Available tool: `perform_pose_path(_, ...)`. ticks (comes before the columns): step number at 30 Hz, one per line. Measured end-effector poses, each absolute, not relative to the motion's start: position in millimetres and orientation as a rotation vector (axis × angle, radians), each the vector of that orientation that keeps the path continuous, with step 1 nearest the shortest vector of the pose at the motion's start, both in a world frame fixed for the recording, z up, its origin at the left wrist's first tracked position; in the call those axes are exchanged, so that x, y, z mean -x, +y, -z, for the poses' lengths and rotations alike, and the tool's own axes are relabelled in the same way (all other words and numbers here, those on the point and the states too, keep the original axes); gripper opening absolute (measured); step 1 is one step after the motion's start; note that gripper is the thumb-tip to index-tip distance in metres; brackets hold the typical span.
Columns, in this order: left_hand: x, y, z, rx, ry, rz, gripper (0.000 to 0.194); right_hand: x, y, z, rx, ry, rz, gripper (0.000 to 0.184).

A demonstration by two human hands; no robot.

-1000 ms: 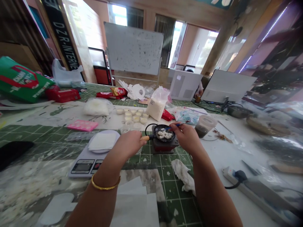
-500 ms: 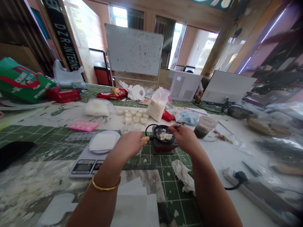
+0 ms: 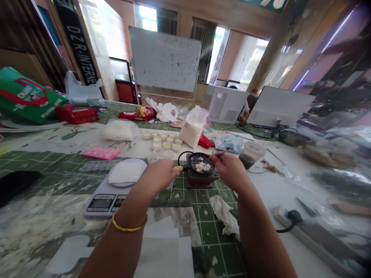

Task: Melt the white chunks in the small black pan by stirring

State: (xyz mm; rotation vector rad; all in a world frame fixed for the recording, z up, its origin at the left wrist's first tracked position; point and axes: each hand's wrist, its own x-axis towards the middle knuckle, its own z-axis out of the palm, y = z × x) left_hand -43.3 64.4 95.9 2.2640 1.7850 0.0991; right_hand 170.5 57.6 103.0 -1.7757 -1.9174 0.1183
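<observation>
My left hand (image 3: 160,175) is closed around the wooden handle of a small black frying pan (image 3: 191,164). The pan rests on a small dark red-sided burner (image 3: 199,181). White lumpy pieces (image 3: 203,166) lie inside it. Between the fingers of my right hand (image 3: 230,170) is a thin blue stick-like tool (image 3: 215,156), its lower end down among the white pieces. The tip is too small to make out clearly.
A kitchen scale (image 3: 116,185) carrying white sheets stands left of the pan. Several small filled cups (image 3: 166,144) and a bag of white granules (image 3: 193,129) stand behind. To the right are a cup of dark stuff (image 3: 251,154), crumpled tissue (image 3: 224,216) and a power strip (image 3: 307,231).
My right hand has shifted slightly right with the blue tool. The white pieces in the pan have been pushed into a somewhat different heap. My left hand keeps its hold on the handle.
</observation>
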Motion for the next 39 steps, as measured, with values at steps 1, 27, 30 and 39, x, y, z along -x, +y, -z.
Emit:
perform_pose_path(1,43.2,64.3,-96.2,-2.262,1.786,-0.102,0.033,-170.6,58.2,-102.5,1.8,-1.943,-0.131,0.031)
perform_pose_path(27,43.7,64.6,-94.1,-2.298,1.779,-0.107,0.032,-172.1,61.2,-100.3,1.647,-1.859,-0.282,0.032)
perform_pose_path(30,44.0,65.1,-93.5,-2.294,1.783,-0.118,0.031,-170.9,62.8,-98.3,1.676,-1.886,-0.325,0.032)
perform_pose_path(39,44.5,65.3,-93.3,-2.294,1.771,-0.125,0.032,-173.2,68.7,-94.9,1.715,-1.931,-0.28,0.031)
